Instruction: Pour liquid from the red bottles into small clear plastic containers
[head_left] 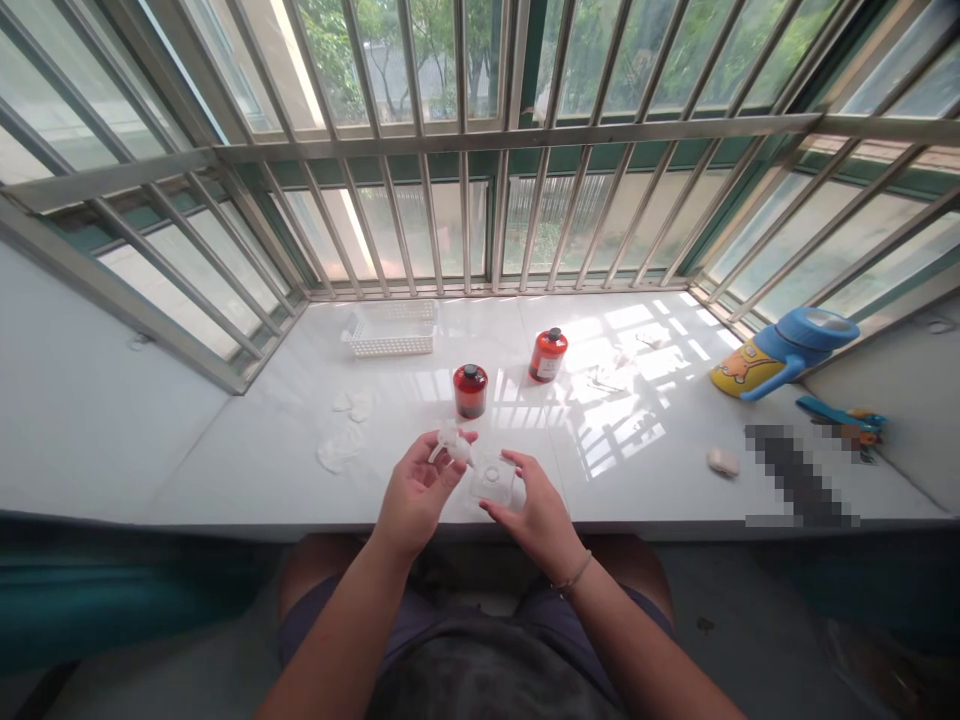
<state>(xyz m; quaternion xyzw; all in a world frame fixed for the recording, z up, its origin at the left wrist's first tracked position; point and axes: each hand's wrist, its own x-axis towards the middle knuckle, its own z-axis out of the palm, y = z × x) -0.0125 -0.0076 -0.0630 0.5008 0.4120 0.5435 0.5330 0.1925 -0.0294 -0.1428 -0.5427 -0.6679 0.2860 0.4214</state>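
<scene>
My left hand (414, 492) is closed round a small whitish plastic piece (453, 446), which has a spout-like arm on one side. My right hand (538, 508) grips a clear, squarish container (492, 480) with a round opening on top, its thumb and fingers on the right side. The two pieces are close together just above the table's near edge; I cannot tell whether they touch. Beyond my hands stand two red bottles with black caps, one nearer (470, 394) and one farther right (549, 356).
A white perforated basket (391, 334) sits at the back left. Thin white pads (341, 448) lie on the left. To the right are a blue and yellow jug (780, 355), a pinkish-white lump (723, 462) and blue-handled tools (844, 420). Metal bars (495, 140) line the window.
</scene>
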